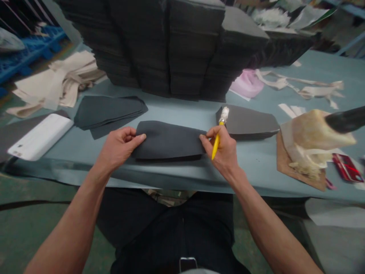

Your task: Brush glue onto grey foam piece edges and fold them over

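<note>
A dark grey cut panel (169, 140) spans the space between my hands, just above the table's front edge. My left hand (121, 146) pinches its left end between thumb and fingers. At the other end, my right hand (222, 148) pinches the right corner. A yellow-handled brush (216, 144) with white-coated bristles is also tucked in the right hand, bristles pointing away from me. Close beyond that hand lies a stack of grey panels (252, 121). More dark panels (110, 112) lie fanned beyond my left hand.
Tall piles of dark sheets (168, 49) stand at the back. A white power bank or phone-like slab (41, 137) lies left, near cream fabric strips (62, 82). At right are a yellowish glue-crusted container (310, 129) on a brown board (282, 158) and a red phone (347, 167).
</note>
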The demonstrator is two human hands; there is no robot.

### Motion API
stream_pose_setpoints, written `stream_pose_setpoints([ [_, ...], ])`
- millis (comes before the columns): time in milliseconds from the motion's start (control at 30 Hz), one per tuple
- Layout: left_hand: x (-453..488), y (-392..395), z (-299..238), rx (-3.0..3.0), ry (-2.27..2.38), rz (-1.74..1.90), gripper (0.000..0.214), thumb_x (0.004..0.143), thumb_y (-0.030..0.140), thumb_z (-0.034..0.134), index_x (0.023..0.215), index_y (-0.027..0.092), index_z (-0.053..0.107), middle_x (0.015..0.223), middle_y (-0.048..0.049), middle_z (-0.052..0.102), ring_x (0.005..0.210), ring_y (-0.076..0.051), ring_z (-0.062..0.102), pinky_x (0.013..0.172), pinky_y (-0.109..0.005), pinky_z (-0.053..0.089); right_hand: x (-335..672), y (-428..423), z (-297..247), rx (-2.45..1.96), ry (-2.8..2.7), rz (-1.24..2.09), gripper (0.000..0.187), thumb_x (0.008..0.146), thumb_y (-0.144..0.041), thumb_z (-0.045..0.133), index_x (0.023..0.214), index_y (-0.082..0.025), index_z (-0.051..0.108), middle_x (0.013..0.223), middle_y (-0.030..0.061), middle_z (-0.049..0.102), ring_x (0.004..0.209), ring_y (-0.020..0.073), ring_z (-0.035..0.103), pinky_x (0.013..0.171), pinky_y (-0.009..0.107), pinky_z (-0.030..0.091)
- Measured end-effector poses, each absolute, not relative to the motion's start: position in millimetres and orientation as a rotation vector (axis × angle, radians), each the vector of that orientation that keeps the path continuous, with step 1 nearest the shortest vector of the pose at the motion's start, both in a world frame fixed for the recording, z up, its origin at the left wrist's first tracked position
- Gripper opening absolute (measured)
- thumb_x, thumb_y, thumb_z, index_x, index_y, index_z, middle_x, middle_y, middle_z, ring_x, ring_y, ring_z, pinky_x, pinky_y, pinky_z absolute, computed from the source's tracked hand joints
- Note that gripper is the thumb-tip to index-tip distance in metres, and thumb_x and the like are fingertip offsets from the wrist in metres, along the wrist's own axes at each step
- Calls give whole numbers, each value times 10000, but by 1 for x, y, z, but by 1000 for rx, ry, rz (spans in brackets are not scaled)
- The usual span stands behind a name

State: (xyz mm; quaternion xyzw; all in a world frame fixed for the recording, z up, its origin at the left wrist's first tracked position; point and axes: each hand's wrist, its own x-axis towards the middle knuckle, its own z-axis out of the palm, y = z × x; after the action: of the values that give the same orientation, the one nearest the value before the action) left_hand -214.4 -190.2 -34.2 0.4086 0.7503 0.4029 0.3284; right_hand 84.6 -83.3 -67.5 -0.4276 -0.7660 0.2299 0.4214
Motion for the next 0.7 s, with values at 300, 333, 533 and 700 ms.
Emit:
stream_pose_setpoints([
  [300, -210, -190, -45, 1133, 2117, 859, 416, 708, 647, 748, 736, 239, 671, 624, -18, 617, 587, -161, 500, 526, -262, 329, 92, -89, -89, -1130, -1961, 621, 197, 946, -401, 668, 912, -270, 525, 706, -81, 524, 581, 119, 454, 629, 286, 417],
  [333, -210, -190, -45, 1143, 2137, 852, 420, 714, 652, 740, 728, 239, 664, 607, -10, 592, 573, -155, 476, 521, -266, 308, 92, -89, -90, -1125, -1960, 616, 195, 946, -395, 672, 913, -269, 527, 709, -82, 521, 579, 119, 451, 629, 288, 419],
  [533, -207, -192, -48, 1160, 2222, 835, 423, 735, 650, 731, 695, 241, 631, 561, 17, 515, 543, -138, 411, 514, -293, 260, 94, -88, -95, -1114, -1969, 599, 186, 959, -373, 680, 936, -272, 525, 726, -79, 521, 578, 120, 456, 625, 296, 427],
  [700, -202, -193, -46, 1159, 2255, 853, 388, 757, 587, 750, 689, 235, 602, 529, 53, 493, 513, -110, 366, 526, -300, 251, 93, -89, -100, -1101, -1898, 596, 214, 951, -369, 714, 921, -271, 526, 758, -64, 543, 609, 119, 471, 611, 293, 424],
])
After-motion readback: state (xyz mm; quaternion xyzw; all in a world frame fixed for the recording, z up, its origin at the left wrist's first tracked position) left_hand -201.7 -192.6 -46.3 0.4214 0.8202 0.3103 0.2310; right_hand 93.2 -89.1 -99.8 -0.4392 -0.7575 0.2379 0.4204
